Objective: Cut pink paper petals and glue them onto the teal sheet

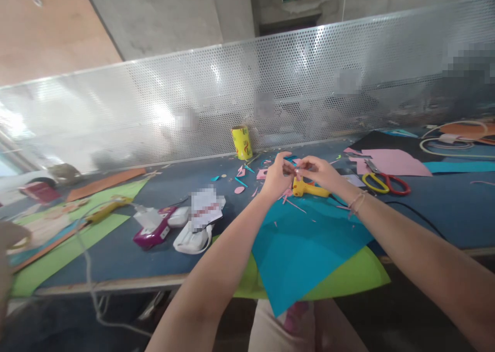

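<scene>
Both my hands are raised over the blue-covered table (127, 254) and meet at the fingertips. My left hand (277, 177) and my right hand (318, 171) pinch a small piece between them, too small to name. Just below my right hand lies a yellow glue gun (308, 189) with a black cord trailing right. A large blue paper sheet (305, 241) lies under my forearms on top of a lime-green sheet (348, 277), both hanging over the table's front edge. Small pink and blue paper scraps (240, 180) are scattered near my left hand.
Scissors with yellow and red handles (386, 183) lie on pink paper (390, 162) at right. A yellow can (242, 142) stands by the perforated metal screen (247, 99). White and purple devices (176, 225) sit left of centre. A second glue gun (106, 207) lies on green paper at left.
</scene>
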A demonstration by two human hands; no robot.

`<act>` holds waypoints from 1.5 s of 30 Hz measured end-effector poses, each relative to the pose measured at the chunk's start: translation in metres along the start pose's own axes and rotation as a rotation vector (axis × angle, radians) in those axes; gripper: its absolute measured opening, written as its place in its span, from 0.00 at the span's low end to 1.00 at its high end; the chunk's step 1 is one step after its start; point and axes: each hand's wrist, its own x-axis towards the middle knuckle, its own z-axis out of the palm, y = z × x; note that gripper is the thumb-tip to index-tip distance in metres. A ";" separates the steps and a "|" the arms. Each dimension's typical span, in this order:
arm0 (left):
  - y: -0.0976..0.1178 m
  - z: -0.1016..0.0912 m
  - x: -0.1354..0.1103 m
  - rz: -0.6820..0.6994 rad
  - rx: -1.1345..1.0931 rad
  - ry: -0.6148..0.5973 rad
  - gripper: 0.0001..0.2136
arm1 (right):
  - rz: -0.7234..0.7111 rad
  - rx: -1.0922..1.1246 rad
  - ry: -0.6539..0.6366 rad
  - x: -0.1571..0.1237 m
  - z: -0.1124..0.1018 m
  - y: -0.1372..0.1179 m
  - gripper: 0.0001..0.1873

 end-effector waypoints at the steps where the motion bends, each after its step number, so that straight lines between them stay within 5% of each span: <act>1: 0.001 0.001 0.000 0.003 0.005 0.008 0.24 | -0.005 0.005 0.001 0.000 0.000 0.000 0.10; 17: 0.006 0.004 -0.002 0.050 0.089 0.019 0.23 | 0.018 0.069 -0.072 0.002 -0.003 -0.006 0.09; 31: 0.011 0.006 -0.003 0.130 0.400 -0.029 0.22 | 0.053 0.137 -0.081 0.001 -0.004 -0.002 0.08; 45: 0.006 0.006 -0.002 0.103 0.342 -0.028 0.22 | 0.084 0.322 -0.114 0.003 -0.001 0.006 0.06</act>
